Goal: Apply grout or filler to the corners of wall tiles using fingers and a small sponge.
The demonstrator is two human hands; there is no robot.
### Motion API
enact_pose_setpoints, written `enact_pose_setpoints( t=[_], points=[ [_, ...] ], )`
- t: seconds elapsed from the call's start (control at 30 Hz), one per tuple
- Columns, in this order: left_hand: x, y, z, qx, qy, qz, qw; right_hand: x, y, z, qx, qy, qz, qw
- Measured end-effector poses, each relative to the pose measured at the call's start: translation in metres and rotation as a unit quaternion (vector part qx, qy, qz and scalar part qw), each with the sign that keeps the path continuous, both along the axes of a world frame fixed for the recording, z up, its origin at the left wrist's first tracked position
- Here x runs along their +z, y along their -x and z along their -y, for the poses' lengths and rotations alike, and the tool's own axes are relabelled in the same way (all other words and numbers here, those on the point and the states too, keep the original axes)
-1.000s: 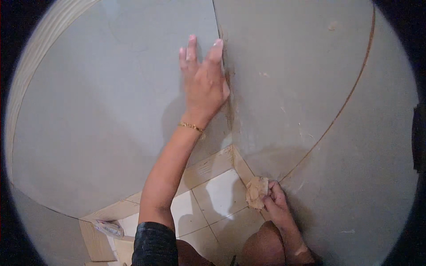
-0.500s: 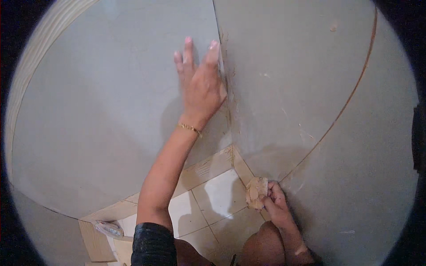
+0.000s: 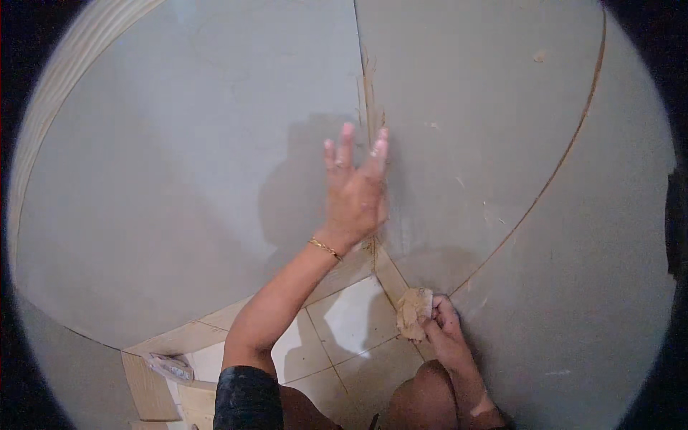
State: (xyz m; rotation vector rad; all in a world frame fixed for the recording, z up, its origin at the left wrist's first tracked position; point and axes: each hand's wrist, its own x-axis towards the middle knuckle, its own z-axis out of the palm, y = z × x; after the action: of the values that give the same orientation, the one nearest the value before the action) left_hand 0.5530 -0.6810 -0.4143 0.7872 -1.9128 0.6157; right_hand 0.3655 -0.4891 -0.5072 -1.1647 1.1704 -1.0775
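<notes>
I have the left hand (image 3: 356, 204) up at the inside corner where the left wall (image 3: 165, 172) meets the right wall (image 3: 494, 136), its back toward my camera. Its fingers are released, stretched upward and spread apart; I cannot tell from here whether the fingertips press on the wall, as their undersides are turned away from me. Tan streaks (image 3: 369, 89) run down the corner just above those fingers, and a dark shadow (image 3: 290, 190) of the hand falls on the left wall beside it. A gold bracelet (image 3: 326, 249) circles the wrist, and a dark sleeve (image 3: 247, 398) covers the arm near the elbow. Lower on my right, the right hand (image 3: 448, 331) pinches the right edge of a pale flat piece (image 3: 426, 295) between thumb and bent fingers. That piece is well below the left hand, near the foot of the right wall, and thick tan paste (image 3: 411, 315) covers most of its face. Behind the left forearm I see a beige skirting (image 3: 350, 271) along the bottom of the left wall, and white floor tiles (image 3: 355, 308) in front of it. A clear plastic wrapper (image 3: 170, 367) lies by the skirting at lower left. A curved brown line (image 3: 553, 175) crosses the right wall, and a bent knee (image 3: 423, 401) shows at the bottom, just beside the right forearm.
</notes>
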Motion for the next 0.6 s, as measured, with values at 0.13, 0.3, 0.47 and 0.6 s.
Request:
enact_pose_setpoints(
  t=[0.13, 0.3, 0.47, 0.6],
  points=[
    [-0.003, 0.014, 0.006, 0.004, -0.012, 0.002, 1.0, 0.005, -0.006, 0.0, -0.017, -0.032, 0.042, 0.998],
    [0.013, 0.009, 0.026, 0.081, -0.04, -0.016, 0.996, -0.002, -0.001, -0.002, -0.012, -0.028, 0.061, 0.998],
    [0.015, -0.011, 0.014, 0.118, -0.045, 0.04, 0.991, 0.001, -0.002, -0.001, -0.009, -0.028, 0.012, 1.0],
    [0.005, -0.03, 0.014, 0.07, -0.042, 0.046, 0.996, 0.014, -0.008, -0.002, 0.006, 0.009, 0.013, 1.0]
  ],
)
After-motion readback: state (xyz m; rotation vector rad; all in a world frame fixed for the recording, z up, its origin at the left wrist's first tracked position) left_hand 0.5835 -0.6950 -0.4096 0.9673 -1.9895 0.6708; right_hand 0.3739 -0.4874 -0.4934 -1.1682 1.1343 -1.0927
